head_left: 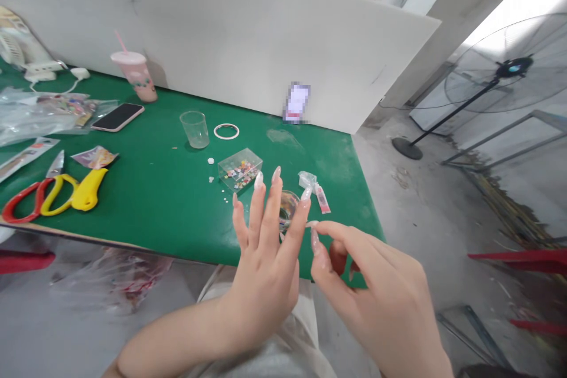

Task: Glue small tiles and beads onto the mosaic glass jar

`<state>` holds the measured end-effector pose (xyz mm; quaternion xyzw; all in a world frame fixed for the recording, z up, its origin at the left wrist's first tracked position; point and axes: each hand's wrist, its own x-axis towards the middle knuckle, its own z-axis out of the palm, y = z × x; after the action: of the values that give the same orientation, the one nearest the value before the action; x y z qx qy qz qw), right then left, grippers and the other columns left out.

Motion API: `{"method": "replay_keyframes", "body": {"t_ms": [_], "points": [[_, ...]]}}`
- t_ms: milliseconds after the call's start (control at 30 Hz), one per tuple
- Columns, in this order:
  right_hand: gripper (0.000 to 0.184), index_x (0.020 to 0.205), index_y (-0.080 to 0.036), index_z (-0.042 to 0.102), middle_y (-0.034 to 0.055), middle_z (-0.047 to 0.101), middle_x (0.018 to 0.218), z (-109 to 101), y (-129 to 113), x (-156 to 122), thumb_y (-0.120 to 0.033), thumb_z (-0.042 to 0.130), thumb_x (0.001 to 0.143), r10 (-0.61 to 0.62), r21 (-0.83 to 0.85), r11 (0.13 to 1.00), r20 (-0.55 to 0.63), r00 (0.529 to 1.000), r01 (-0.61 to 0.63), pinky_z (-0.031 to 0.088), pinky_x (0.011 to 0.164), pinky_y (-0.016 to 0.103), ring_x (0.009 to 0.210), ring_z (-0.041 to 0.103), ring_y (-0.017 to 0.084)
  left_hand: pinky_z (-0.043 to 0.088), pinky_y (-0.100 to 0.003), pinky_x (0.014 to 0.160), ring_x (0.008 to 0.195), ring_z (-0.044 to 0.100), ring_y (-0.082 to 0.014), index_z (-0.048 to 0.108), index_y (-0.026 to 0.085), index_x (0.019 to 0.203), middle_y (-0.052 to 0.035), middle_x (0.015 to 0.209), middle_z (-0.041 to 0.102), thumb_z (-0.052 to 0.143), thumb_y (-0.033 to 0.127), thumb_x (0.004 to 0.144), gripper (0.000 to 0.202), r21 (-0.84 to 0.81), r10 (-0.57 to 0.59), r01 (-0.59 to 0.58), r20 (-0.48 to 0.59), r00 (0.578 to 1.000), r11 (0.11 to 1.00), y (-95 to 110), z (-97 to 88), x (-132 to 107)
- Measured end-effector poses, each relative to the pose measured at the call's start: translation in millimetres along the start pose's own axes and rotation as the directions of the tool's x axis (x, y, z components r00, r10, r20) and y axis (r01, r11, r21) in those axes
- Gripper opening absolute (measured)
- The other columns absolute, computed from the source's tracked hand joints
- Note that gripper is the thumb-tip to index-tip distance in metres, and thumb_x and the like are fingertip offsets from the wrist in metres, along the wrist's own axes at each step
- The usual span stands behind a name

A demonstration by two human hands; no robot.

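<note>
My left hand is held over the near edge of the green table, back up, with its fingers spread. Behind its index finger lies a round see-through thing with brownish colour in it, partly hidden by the fingers. To the right, my right hand has its thumb and index fingertips pinched together close to my left index finger. Whatever is in the pinch, if anything, is too small to make out. Just beyond my left fingertips stands a clear box of small colourful pieces. A small pink-and-white tube lies beside a crumpled clear wrapper.
Left on the table are scissors with red and yellow handles, a dark-screened phone and plastic bags. Farther back stand a clear cup, a white ring, a pink tumbler and a lit phone against the partition.
</note>
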<state>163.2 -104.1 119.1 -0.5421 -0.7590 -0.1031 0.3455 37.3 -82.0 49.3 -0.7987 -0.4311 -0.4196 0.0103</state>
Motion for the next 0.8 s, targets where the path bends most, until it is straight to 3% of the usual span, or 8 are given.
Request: {"method": "replay_keyframes", "body": {"t_ms": [300, 533, 800], "points": [[0.02, 0.093, -0.009, 0.071, -0.0029, 0.062, 0.056, 1.1, -1.6, 0.7, -0.015, 0.052, 0.088, -0.021, -0.01, 1.0, 0.007, 1.0, 0.021, 0.045, 0.043, 0.022, 0.045, 0.057, 0.009, 0.005, -0.06, 0.117, 0.15, 0.003, -0.0319, 0.029, 0.015, 0.15, -0.0164, 0.163, 0.005, 0.042, -0.001, 0.084, 0.069, 0.062, 0.016, -0.013, -0.053, 0.998, 0.998, 1.9, 3.1, -0.5], [0.021, 0.088, -0.012, 0.07, -0.0002, 0.07, 0.064, 1.5, 0.9, 0.5, -0.01, 0.049, 0.088, -0.057, -0.05, 0.997, 0.027, 0.998, 0.058, 0.047, 0.047, 0.024, 0.05, 0.063, 0.01, 0.004, -0.059, 0.117, 0.15, 0.003, -0.0331, 0.045, 0.005, 0.14, -0.0178, 0.162, -0.001, 0.046, -0.004, 0.078, 0.062, 0.182, 0.101, -0.084, -0.089, 0.991, 0.98, 0.7, 5.3, 1.3], [0.02, 0.084, -0.011, 0.069, -0.0032, 0.061, 0.054, 3.8, 1.2, 3.6, -0.011, 0.049, 0.087, -0.084, -0.097, 0.992, 0.019, 0.996, 0.086, 0.042, 0.044, 0.025, 0.044, 0.057, 0.01, 0.001, -0.059, 0.117, 0.15, 0.001, -0.0308, 0.051, 0.011, 0.136, -0.0146, 0.163, -0.003, 0.046, -0.005, 0.078, 0.061, 0.162, 0.074, -0.062, -0.069, 0.995, 0.985, 0.3, 3.9, 3.1]]}}
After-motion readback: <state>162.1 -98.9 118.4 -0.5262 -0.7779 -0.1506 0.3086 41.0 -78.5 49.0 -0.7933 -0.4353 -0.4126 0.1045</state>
